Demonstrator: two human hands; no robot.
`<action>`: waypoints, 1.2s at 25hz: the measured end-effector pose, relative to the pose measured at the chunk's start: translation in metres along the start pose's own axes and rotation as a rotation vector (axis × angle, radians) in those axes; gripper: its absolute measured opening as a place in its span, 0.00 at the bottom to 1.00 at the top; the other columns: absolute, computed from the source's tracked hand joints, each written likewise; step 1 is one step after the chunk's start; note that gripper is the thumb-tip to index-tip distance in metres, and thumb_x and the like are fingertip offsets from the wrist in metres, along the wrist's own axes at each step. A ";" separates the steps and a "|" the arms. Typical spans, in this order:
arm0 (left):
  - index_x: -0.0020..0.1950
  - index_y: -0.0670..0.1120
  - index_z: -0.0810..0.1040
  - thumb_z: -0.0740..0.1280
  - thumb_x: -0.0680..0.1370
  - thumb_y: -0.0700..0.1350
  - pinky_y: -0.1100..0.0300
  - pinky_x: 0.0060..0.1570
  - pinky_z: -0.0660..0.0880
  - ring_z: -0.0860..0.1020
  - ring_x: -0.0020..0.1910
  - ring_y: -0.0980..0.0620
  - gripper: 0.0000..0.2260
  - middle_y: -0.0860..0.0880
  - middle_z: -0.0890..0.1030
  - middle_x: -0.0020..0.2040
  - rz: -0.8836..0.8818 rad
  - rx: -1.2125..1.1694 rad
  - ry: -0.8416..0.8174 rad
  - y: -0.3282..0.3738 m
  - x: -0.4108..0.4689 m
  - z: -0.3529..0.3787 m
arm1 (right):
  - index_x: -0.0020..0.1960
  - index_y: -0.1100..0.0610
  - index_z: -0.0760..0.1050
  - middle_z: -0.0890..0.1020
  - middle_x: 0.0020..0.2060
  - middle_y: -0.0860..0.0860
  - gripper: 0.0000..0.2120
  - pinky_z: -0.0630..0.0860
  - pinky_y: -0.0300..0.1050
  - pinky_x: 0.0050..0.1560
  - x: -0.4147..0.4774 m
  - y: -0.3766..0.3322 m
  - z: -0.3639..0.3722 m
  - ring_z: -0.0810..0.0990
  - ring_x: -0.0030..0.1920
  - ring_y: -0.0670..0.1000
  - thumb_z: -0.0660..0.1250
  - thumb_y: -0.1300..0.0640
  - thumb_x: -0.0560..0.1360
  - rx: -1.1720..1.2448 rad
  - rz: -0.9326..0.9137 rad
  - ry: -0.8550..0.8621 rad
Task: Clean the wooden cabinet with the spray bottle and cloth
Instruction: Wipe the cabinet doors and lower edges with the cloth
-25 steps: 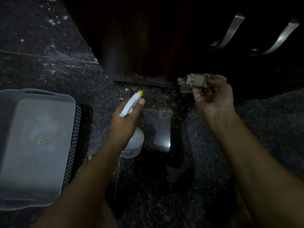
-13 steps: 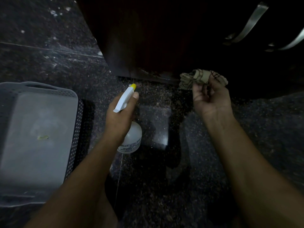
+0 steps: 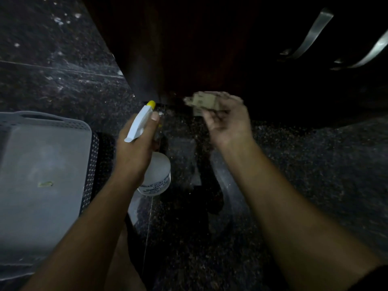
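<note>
Head view: the left hand (image 3: 134, 152) grips the spray bottle (image 3: 157, 175), probably light and slippery, at its neck, nozzle toward the wooden cabinet (image 3: 189, 49). The right hand (image 3: 228, 124) holds the soft, bunched cloth (image 3: 206, 100) near the base of that cabinet.

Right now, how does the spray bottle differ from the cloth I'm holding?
The spray bottle is rigid white plastic with a yellow nozzle; the cloth is soft, tan and crumpled. The left hand grips the spray bottle, while the right hand pinches the cloth. The spray bottle looks sharp; the cloth is blurred. Both are held off the floor near the dark cabinet's lower edge.
</note>
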State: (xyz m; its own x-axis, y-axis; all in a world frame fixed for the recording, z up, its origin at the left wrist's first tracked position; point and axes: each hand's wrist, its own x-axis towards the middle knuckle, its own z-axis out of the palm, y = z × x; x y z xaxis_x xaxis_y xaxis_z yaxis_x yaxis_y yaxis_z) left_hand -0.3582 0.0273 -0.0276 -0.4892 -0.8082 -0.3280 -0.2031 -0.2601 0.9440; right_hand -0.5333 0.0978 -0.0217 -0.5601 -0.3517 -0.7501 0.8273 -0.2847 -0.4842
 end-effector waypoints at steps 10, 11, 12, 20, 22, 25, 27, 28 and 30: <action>0.62 0.60 0.79 0.66 0.84 0.49 0.61 0.34 0.74 0.76 0.39 0.57 0.09 0.44 0.79 0.48 0.007 -0.013 0.014 0.004 -0.001 0.006 | 0.46 0.59 0.74 0.82 0.42 0.57 0.10 0.81 0.52 0.52 0.017 0.029 0.009 0.82 0.44 0.54 0.58 0.69 0.81 -0.011 0.102 0.048; 0.61 0.61 0.80 0.66 0.84 0.49 0.61 0.34 0.74 0.76 0.38 0.56 0.08 0.45 0.79 0.47 0.005 -0.018 0.017 0.005 -0.002 0.007 | 0.44 0.58 0.74 0.83 0.43 0.58 0.12 0.80 0.53 0.56 0.012 0.019 0.002 0.82 0.44 0.54 0.58 0.69 0.81 -0.005 0.079 0.050; 0.61 0.62 0.80 0.66 0.84 0.50 0.60 0.34 0.74 0.75 0.37 0.55 0.09 0.45 0.80 0.47 0.001 -0.018 0.019 0.006 -0.002 0.008 | 0.44 0.58 0.74 0.84 0.44 0.58 0.12 0.79 0.54 0.59 0.009 0.007 -0.007 0.82 0.44 0.54 0.57 0.69 0.81 -0.001 0.053 0.059; 0.69 0.56 0.79 0.66 0.84 0.51 0.61 0.36 0.75 0.75 0.38 0.54 0.13 0.48 0.82 0.50 0.003 0.031 0.015 0.009 -0.003 0.013 | 0.62 0.63 0.77 0.82 0.59 0.58 0.14 0.78 0.63 0.62 0.040 -0.002 -0.025 0.80 0.58 0.58 0.55 0.63 0.83 0.218 -0.013 0.213; 0.69 0.57 0.79 0.66 0.84 0.52 0.62 0.37 0.76 0.76 0.39 0.54 0.13 0.47 0.83 0.51 0.015 0.050 0.018 0.010 -0.003 0.014 | 0.65 0.64 0.77 0.81 0.64 0.61 0.15 0.81 0.60 0.53 0.039 0.002 -0.022 0.81 0.60 0.59 0.56 0.63 0.83 0.150 0.028 0.239; 0.65 0.62 0.79 0.66 0.84 0.52 0.60 0.38 0.76 0.76 0.39 0.53 0.10 0.46 0.83 0.51 0.024 0.042 0.008 0.010 -0.004 0.016 | 0.66 0.64 0.77 0.82 0.61 0.60 0.16 0.81 0.52 0.44 0.034 -0.013 -0.038 0.82 0.57 0.58 0.57 0.63 0.83 0.072 -0.022 0.258; 0.66 0.61 0.79 0.66 0.84 0.53 0.60 0.38 0.76 0.76 0.38 0.53 0.11 0.44 0.84 0.53 0.021 0.051 0.002 0.010 -0.004 0.015 | 0.63 0.63 0.78 0.82 0.62 0.59 0.16 0.82 0.52 0.50 0.036 -0.024 -0.045 0.82 0.59 0.57 0.56 0.59 0.84 0.119 -0.069 0.286; 0.67 0.60 0.79 0.66 0.84 0.53 0.60 0.38 0.76 0.76 0.38 0.53 0.12 0.44 0.84 0.53 0.025 0.060 0.000 0.009 -0.003 0.015 | 0.63 0.62 0.78 0.82 0.63 0.59 0.16 0.80 0.55 0.57 0.039 -0.024 -0.042 0.81 0.61 0.58 0.55 0.57 0.85 0.150 -0.067 0.299; 0.69 0.57 0.79 0.66 0.84 0.53 0.60 0.39 0.76 0.77 0.41 0.54 0.13 0.47 0.83 0.52 0.037 0.062 0.000 0.009 -0.003 0.016 | 0.62 0.60 0.78 0.81 0.64 0.60 0.17 0.75 0.62 0.67 0.046 -0.014 -0.027 0.80 0.63 0.60 0.53 0.55 0.85 0.158 -0.046 0.296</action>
State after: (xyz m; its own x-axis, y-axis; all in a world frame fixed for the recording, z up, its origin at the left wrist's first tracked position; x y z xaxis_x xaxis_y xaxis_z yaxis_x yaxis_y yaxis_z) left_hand -0.3719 0.0358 -0.0189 -0.4969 -0.8168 -0.2929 -0.2373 -0.1968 0.9513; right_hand -0.5695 0.1097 -0.0619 -0.5408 -0.0676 -0.8384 0.7716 -0.4367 -0.4625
